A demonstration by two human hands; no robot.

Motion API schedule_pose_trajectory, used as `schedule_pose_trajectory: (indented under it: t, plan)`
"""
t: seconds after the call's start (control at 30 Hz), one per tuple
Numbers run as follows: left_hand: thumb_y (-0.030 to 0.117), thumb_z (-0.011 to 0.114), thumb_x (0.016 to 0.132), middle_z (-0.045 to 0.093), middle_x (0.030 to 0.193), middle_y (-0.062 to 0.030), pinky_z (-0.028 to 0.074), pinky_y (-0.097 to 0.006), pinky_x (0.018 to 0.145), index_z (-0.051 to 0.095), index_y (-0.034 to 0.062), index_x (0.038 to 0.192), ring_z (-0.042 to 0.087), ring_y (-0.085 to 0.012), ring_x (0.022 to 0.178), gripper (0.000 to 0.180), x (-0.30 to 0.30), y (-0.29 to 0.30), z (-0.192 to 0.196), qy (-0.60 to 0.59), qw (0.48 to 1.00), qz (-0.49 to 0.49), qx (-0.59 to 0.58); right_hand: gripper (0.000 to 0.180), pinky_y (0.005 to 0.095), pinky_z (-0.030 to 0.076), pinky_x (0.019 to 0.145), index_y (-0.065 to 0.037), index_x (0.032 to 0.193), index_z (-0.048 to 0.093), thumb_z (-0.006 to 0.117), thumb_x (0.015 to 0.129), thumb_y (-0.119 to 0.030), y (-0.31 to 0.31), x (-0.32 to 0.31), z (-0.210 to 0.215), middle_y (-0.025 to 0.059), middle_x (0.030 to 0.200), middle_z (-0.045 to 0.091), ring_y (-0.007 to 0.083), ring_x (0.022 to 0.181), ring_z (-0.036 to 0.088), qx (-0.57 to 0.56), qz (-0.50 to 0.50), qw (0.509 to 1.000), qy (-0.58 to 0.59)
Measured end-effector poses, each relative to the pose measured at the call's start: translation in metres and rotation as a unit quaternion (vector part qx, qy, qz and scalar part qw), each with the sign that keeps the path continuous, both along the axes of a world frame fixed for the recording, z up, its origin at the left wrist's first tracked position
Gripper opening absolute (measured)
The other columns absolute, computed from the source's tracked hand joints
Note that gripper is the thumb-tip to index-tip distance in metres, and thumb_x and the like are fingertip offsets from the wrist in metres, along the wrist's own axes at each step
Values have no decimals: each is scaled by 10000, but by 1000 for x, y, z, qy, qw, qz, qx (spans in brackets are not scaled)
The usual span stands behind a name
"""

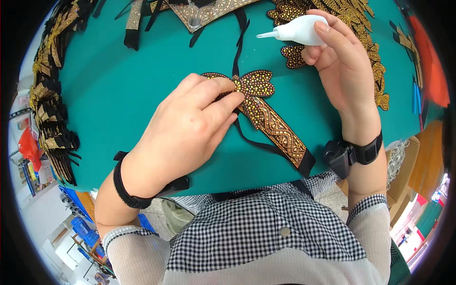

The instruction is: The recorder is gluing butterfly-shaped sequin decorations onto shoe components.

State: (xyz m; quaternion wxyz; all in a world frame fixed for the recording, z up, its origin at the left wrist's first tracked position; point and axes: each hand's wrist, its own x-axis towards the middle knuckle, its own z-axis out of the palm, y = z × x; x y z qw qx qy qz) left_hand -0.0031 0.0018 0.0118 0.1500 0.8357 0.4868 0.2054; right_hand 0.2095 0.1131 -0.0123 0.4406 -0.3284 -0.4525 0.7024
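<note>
My left hand (197, 116) is closed over a dark bow-shaped piece dotted with gold (256, 84), thumb and forefinger pressing its middle. Its left wing is partly hidden behind my fingers. From under the bow a black band with a copper-gold beaded pattern (280, 133) slants down to the right. A thin black ribbon (239, 45) runs above and below the bow. In my right hand (344, 61), raised to the upper right, is a white squeeze bottle (301, 30) with its narrow nozzle pointing left, well apart from the bow.
Gold-dotted bow pieces (354, 28) are heaped at the upper right, with one lone bow (293, 56) beside my right hand. Patterned black-and-gold bands (50, 90) lie piled along the left edge of the green table (114, 90). A pointed beaded piece (204, 18) lies at the far side.
</note>
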Motion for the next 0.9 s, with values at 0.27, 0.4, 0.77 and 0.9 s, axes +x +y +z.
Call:
schedule_pose_trajectory:
  t: [0.27, 0.4, 0.77, 0.9]
  plan:
    - [-42, 636, 688, 606, 1024, -113, 490, -334, 711, 601, -1, 1000, 573, -272, 829, 316, -1, 0, -11, -9, 999, -7, 48, 286, 228, 429, 621, 12, 1069, 551, 603, 843, -156, 2, 1, -2, 48, 878, 598, 80, 679, 516, -12, 2, 999, 40]
    - [-44, 623, 680, 610, 1039, -122, 503, -330, 705, 608, -13, 993, 577, -270, 829, 315, -2, 2, -11, 3, 999, -24, 46, 306, 246, 423, 621, 25, 1077, 538, 603, 837, -154, 5, 1, -2, 55, 868, 585, 97, 648, 496, -9, -6, 999, 31]
    - [130, 674, 691, 562, 1076, -121, 444, -337, 783, 598, -3, 1027, 532, -243, 905, 370, -3, -4, -7, 40, 999, -20, 14, 285, 242, 403, 569, 12, 1101, 485, 551, 865, -132, -1, -6, 5, 74, 868, 571, 104, 636, 487, -31, -32, 999, 8]
    - [159, 688, 698, 550, 1059, -112, 438, -338, 766, 607, 9, 993, 523, -242, 919, 341, -5, -10, -3, 13, 999, 0, 38, 275, 239, 420, 569, 6, 1099, 484, 547, 871, -132, -3, -4, 2, 80, 868, 573, 108, 646, 504, -46, -32, 998, 21]
